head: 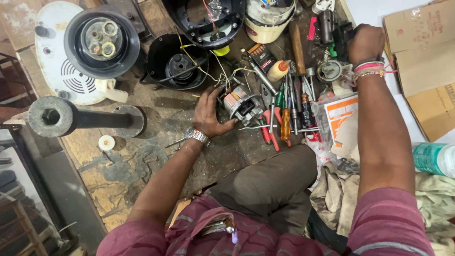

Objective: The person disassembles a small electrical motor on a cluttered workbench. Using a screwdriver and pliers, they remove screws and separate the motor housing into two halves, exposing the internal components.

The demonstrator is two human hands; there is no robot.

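Observation:
My left hand (pixel 208 114) grips a small electric motor (pixel 242 105) with copper windings, resting on the worn wooden bench (pixel 142 156); yellow and white wires run from it toward a black round housing (pixel 176 61). A metal watch is on that wrist. My right hand (pixel 366 41) reaches far up to the back right, fingers closed over a dark tool or part (pixel 342 35) among the clutter; what it holds is mostly hidden. Between the hands lies a pile of screwdrivers and pliers (pixel 286 114) with orange, green and red handles.
A white appliance base with a black round cap (pixel 102 40) sits at the back left. A heavy grey metal pipe stand (pixel 71 116) lies left. A white tub (pixel 268 21), cardboard box (pixel 424 61), plastic bottle (pixel 436 159) and rags (pixel 336 194) crowd the right.

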